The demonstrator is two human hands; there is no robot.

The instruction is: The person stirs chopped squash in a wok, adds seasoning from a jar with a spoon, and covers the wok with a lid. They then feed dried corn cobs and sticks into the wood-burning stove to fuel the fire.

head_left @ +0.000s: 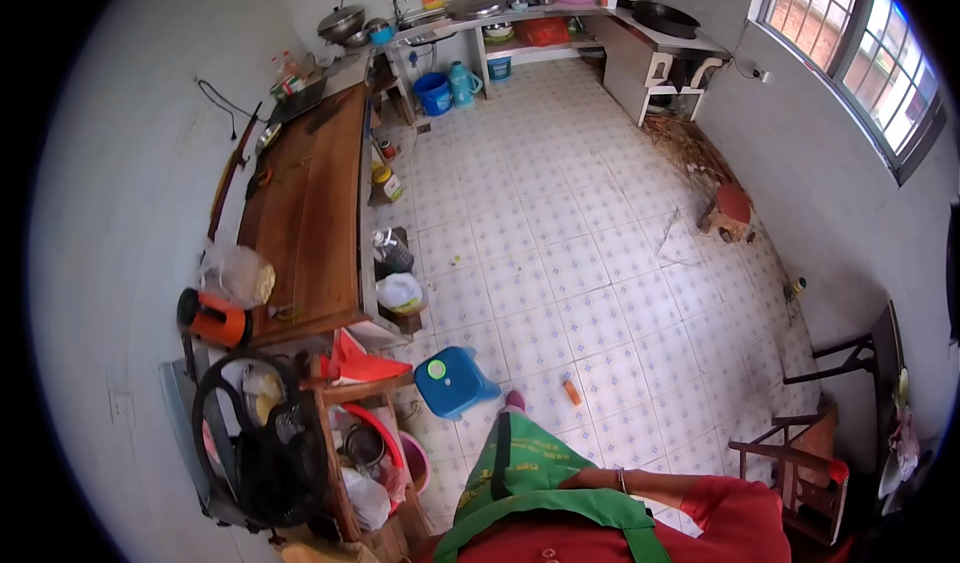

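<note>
My right hand [592,477] rests against the green apron [535,450] at my front, a bracelet [622,480] on its wrist. Its fingers are hidden in or behind the apron cloth, so I cannot see whether they grip anything. My left hand is out of view. Ahead of my foot [515,400], a small orange-brown piece [572,393] lies on the tiled floor [540,303]. A blue plastic stool [458,381] stands to the left, with a round green-rimmed item [437,369] on its seat.
A long wooden table [310,213] runs along the left wall. Nearer is a wooden rack [335,433] with pots and bags. A counter [560,10] with pans spans the back. On the right stand a wooden chair [800,473] and a low red-topped stool [732,206].
</note>
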